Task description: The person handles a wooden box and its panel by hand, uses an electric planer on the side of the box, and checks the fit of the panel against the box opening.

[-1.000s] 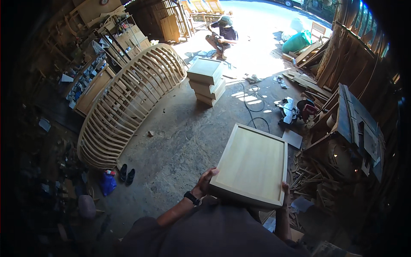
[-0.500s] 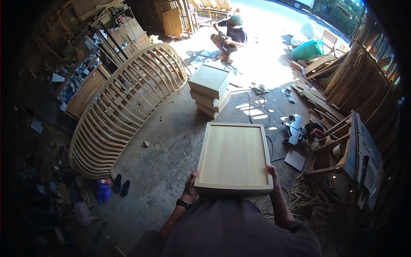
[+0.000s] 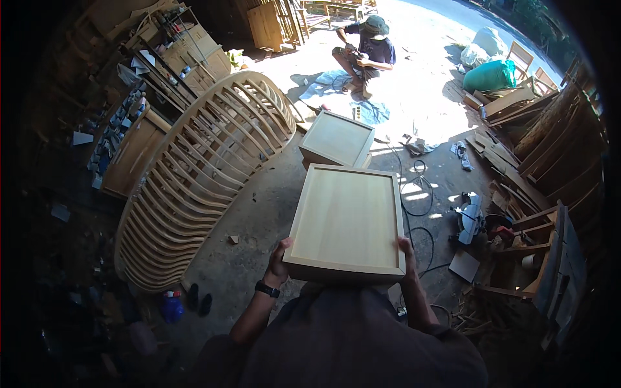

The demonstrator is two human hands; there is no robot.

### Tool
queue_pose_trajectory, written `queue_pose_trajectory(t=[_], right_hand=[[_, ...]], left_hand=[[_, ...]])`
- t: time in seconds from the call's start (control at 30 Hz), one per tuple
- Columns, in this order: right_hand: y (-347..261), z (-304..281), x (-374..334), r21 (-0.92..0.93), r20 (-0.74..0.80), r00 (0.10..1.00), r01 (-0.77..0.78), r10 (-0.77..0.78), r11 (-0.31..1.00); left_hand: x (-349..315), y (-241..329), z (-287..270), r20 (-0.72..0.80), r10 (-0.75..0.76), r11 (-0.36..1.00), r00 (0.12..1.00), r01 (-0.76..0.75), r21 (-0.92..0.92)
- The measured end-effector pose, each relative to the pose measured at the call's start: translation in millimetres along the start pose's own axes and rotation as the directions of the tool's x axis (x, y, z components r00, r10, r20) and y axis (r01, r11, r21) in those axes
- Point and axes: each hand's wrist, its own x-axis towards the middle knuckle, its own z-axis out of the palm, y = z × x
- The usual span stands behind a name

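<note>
A pale wooden box with a recessed top panel and raised rim is held level in front of my body. My left hand grips its near left side, a dark watch on the wrist. On the opposite side my right hand is closed around the near right edge. The undersides of the fingers are hidden by the box. Just beyond it stands a stack of similar wooden boxes, partly covered by the one I hold.
A large curved slatted wooden frame lies to the left. Ahead, a person crouches over a sheet. To the right are a cable, a mitre saw, a wooden cabinet and scrap wood. Dark shoes lie at lower left.
I have come closer to the stack with the box still between both hands. The held box now overlaps the stack's lower part from my viewpoint.
</note>
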Motion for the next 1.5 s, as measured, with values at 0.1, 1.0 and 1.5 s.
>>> queue_pose_trajectory(t=[0.1, 1.0, 1.5], right_hand=[[-4.7, 15.8, 86.6, -0.034, -0.124, 0.992, 0.011, -0.015, 0.999], [33.9, 82.8, 552.8, -0.027, -0.348, 0.875, 0.35, -0.337, 0.936], [87.7, 83.1, 530.4, 0.018, -0.442, 0.894, 0.085, -0.068, 0.996]], left_hand=[[75.5, 42.7, 11.8, 0.076, -0.029, 1.0, 0.997, 0.03, -0.007], [690.6, 124.7, -35.0, 0.276, -0.363, 0.926, 0.89, 0.312, 0.21], [676.9, 116.3, -57.1, 0.132, -0.592, 0.749, 0.795, 0.482, 0.455]])
